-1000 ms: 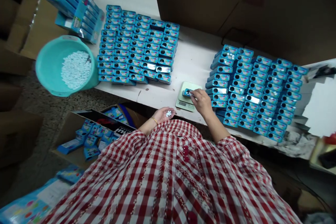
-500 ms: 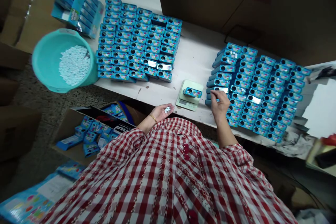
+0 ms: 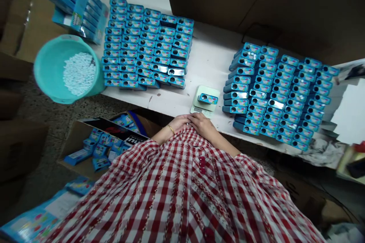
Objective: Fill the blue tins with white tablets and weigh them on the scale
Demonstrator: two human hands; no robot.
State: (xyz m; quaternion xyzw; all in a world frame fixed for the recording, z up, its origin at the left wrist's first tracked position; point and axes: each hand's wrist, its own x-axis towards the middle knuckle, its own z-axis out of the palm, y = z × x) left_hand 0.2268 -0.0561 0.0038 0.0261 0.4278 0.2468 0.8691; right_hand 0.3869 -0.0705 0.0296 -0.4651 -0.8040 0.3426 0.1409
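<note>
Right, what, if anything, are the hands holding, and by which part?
It cannot be told: the right hand hides what the left hand may hold. Neither grips the blue box on the scale.

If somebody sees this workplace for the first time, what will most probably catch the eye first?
Most likely the many small blue boxes, standing in two large groups on the white table. Between these groups, a single box sits on a pale scale, and at the left a turquoise bucket holds white pieces.
</note>
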